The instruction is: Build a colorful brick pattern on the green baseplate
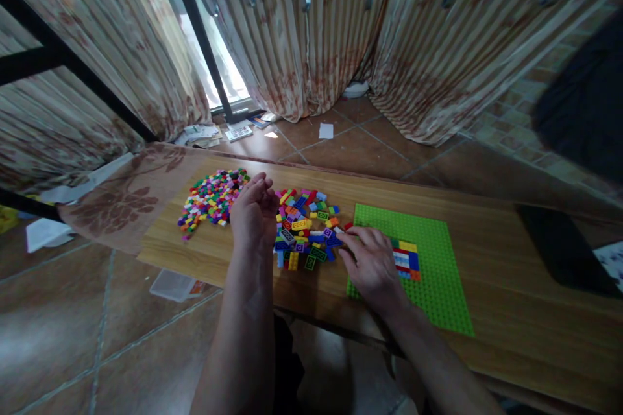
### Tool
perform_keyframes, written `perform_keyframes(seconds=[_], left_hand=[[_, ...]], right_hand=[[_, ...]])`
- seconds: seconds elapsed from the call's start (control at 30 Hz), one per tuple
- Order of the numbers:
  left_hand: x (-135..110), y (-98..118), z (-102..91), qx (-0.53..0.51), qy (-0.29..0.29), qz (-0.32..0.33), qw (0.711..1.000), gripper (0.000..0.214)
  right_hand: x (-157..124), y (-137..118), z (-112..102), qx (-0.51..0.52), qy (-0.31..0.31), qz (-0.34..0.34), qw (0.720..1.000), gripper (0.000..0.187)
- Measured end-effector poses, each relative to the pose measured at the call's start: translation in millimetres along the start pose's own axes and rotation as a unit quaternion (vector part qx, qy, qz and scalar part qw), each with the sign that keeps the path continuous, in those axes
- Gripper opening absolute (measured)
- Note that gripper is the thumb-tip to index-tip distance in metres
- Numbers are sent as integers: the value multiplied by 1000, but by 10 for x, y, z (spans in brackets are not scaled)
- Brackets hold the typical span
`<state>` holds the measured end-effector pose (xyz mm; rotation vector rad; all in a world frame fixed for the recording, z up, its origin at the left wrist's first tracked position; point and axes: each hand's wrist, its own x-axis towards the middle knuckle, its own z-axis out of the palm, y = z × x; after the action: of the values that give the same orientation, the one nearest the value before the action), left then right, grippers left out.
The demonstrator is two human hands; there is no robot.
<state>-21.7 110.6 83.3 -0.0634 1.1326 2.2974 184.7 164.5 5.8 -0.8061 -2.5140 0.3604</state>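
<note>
My left hand is raised between two heaps of toy bricks, palm turned up and fingers loosely curved; I see nothing in it. My right hand reaches over the left edge of a green baseplate. Its thumb and forefinger are apart, with the fingertips by the right side of the larger building bricks, scattered in mixed colours. Partly behind this hand, a block of joined bricks in red, white, blue, yellow and orange sits on the baseplate. Left of my left hand lies a heap of smaller bricks.
The bricks lie on a long wooden table, with a black flat object at its right. A patterned cloth is beyond the left end. A clear plastic tray lies on the tiled floor. Striped curtains hang behind.
</note>
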Motion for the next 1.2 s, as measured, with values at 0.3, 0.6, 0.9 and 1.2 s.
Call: perform_keyframes(seconds=[0.3, 0.6, 0.9, 1.2], left_hand=[[15, 5, -5, 5, -8, -23, 1000, 16], [-149, -245, 84, 191, -137, 4, 972, 19], [-450, -763, 209, 330, -306, -1, 893, 14], [-721, -1166, 251, 347, -375, -67, 857, 15]], right_hand=[[29, -47, 9, 8, 9, 1, 1000, 13], [-5, 209, -350, 158, 88, 92, 979, 15], [-129, 571, -657, 233, 152, 227, 933, 25], [-190, 424, -577, 328, 106, 227, 911, 23]])
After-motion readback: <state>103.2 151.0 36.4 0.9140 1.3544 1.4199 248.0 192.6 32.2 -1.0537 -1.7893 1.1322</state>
